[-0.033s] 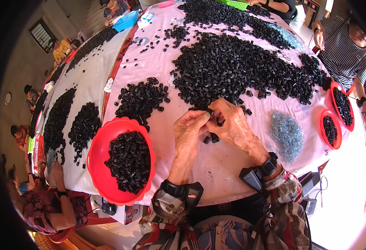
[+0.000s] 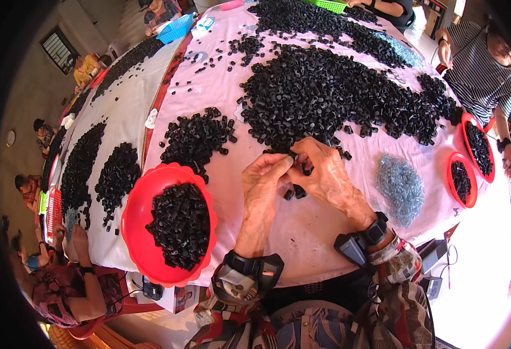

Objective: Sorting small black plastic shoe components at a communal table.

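Snugly, right hand [image 2: 326, 175] pinching small black piece [image 2: 307, 170] (rounded, smooth); left hand's [image 2: 262, 177] fingertips pressed together.

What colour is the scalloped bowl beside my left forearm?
The scalloped bowl is red, seen in the head view.

Blue basket [image 2: 175, 29], green basket [image 2: 331, 6], co-worker in striped shirt [image 2: 481, 75], barred window [image 2: 59, 50]

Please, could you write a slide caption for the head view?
Left hand and right hand together beside piled black parts; red bowl at left.
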